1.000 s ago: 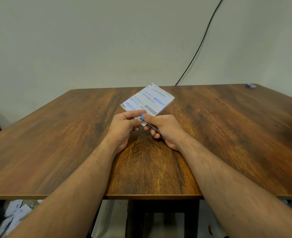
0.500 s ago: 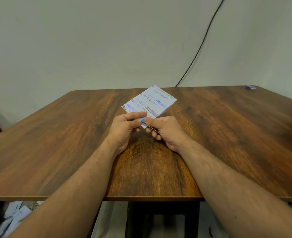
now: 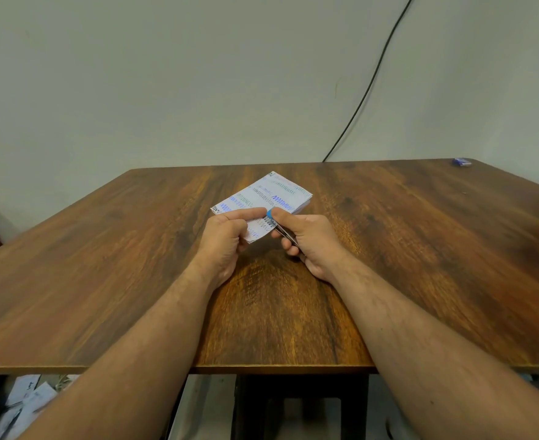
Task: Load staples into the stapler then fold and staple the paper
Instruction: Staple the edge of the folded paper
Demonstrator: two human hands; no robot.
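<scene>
Folded white printed paper [image 3: 263,198] lifted just above the grained, dark-brown wooden table [image 3: 420,249]. Left hand [image 3: 222,241] pinches its near edge between thumb and curled fingers. Right hand [image 3: 309,241] grips a slim blue-tipped metal stapler [image 3: 276,224] set at the paper's near corner. Small blue box [image 3: 462,162] at the far right corner.

Your counter [image 3: 404,265] is dark, grained wood with rounded far corners. Near its middle, the folded printed paper [image 3: 271,193] rests on the wood at its far end, angled toward the far right corner. A small blue box [image 3: 462,161] lies right at the far right corner.
</scene>
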